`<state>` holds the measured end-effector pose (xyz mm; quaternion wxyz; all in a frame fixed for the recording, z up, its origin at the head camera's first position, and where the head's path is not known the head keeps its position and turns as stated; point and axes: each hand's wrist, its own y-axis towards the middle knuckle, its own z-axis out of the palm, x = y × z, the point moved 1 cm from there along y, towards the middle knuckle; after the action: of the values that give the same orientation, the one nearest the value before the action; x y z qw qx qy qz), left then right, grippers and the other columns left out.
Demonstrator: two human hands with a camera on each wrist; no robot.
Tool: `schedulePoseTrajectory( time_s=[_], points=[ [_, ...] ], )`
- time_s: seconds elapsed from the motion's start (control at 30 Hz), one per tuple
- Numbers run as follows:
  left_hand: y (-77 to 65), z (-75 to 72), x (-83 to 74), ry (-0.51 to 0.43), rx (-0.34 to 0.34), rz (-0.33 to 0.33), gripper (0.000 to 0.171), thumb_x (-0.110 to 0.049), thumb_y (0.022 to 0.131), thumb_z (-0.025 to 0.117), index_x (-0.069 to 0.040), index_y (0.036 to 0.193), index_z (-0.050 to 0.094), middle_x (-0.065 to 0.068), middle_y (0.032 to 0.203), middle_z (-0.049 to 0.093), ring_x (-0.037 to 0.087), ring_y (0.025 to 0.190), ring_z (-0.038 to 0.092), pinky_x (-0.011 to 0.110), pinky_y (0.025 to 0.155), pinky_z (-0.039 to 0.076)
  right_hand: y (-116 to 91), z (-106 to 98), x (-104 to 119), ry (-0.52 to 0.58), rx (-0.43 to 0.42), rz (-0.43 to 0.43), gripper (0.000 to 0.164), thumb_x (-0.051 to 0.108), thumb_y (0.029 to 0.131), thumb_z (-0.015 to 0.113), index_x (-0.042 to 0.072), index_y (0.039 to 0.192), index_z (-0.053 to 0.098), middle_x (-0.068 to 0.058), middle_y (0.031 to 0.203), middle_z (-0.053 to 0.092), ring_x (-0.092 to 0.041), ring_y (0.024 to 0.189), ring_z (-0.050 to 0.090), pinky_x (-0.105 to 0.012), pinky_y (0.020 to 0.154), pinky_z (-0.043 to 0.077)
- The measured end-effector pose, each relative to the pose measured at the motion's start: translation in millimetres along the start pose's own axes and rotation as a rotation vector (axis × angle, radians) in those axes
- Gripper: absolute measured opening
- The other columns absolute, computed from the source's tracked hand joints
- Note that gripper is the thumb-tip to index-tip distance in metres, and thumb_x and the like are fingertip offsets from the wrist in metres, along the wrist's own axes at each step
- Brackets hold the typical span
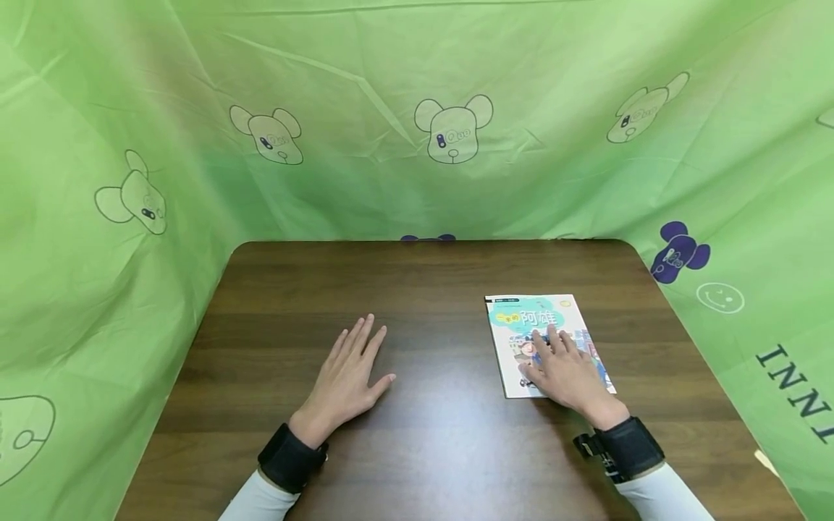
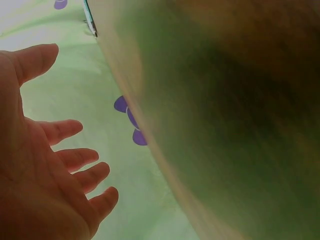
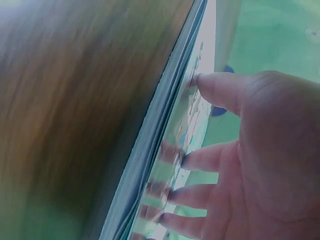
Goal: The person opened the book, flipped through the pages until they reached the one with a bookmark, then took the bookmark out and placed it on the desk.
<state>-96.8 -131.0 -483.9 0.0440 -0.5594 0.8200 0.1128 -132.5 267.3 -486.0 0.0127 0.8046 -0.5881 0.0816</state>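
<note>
The book (image 1: 517, 340) lies on the worktop (image 1: 423, 289); the right hand (image 1: 570, 373), fingers spread, touches its cover without gripping, presumably steadying it. Left of the book, the straight-fingered left hand (image 1: 345, 387) holds nothing.

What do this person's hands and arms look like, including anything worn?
The left hand and right hand wear no gloves. Wide black wristbands sit behind them; the right one has a small dark attachment. The sleeves look whitish.
</note>
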Motion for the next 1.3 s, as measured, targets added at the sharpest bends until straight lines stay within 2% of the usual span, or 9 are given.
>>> schedulePoseTrajectory(
  time_s=[0.17, 0.63, 0.9, 1.13, 1.3],
  points=[
    [-0.5, 0.7, -2.2, -0.006, 0.011, -0.010, 0.083, -0.058, 0.092, 0.052, -0.013, 0.157, 0.027, 0.014, 0.165, 0.014, 0.027, 0.151, 0.012, 0.048, 0.119, 0.014, 4, 4, 15, -0.014, 0.000, -0.002, 0.073, 0.048, 0.095, 0.051, -0.001, 0.149, 0.040, -0.035, 0.152, 0.030, -0.056, 0.135, 0.028, -0.074, 0.094, 0.034],
    [0.4, 3.4, -9.0, -0.014, 0.010, 0.018, 0.084, -0.058, 0.091, 0.052, -0.012, 0.157, 0.027, 0.013, 0.165, 0.013, 0.027, 0.151, 0.011, 0.047, 0.119, 0.015, 17, 14, 62, -0.057, -0.035, -0.020, 0.073, 0.051, 0.094, 0.051, 0.000, 0.147, 0.045, -0.034, 0.149, 0.037, -0.053, 0.134, 0.035, -0.068, 0.095, 0.039],
    [3.6, 5.6, -13.8, -0.023, 0.014, 0.027, 0.085, -0.058, 0.090, 0.054, -0.012, 0.157, 0.029, 0.013, 0.165, 0.013, 0.027, 0.151, 0.011, 0.047, 0.119, 0.014, 28, 16, 94, -0.064, 0.014, 0.074, 0.078, 0.057, 0.094, 0.046, 0.001, 0.149, 0.041, -0.033, 0.152, 0.033, -0.053, 0.136, 0.032, -0.070, 0.099, 0.033],
    [4.8, 5.5, -15.8, -0.029, 0.003, 0.037, 0.084, -0.058, 0.089, 0.055, -0.012, 0.156, 0.031, 0.014, 0.165, 0.016, 0.028, 0.150, 0.013, 0.048, 0.118, 0.016, 34, 19, 114, -0.052, 0.028, 0.119, 0.081, 0.059, 0.093, 0.045, 0.003, 0.151, 0.039, -0.032, 0.153, 0.032, -0.052, 0.137, 0.031, -0.068, 0.097, 0.036],
    [4.6, 6.1, -17.4, -0.028, 0.022, 0.031, 0.085, -0.058, 0.089, 0.055, -0.013, 0.157, 0.029, 0.012, 0.165, 0.013, 0.026, 0.151, 0.012, 0.047, 0.119, 0.015, 40, 22, 128, -0.047, 0.047, 0.157, 0.082, 0.061, 0.093, 0.045, 0.005, 0.152, 0.037, -0.031, 0.155, 0.029, -0.050, 0.139, 0.028, -0.068, 0.098, 0.035]
  ],
)
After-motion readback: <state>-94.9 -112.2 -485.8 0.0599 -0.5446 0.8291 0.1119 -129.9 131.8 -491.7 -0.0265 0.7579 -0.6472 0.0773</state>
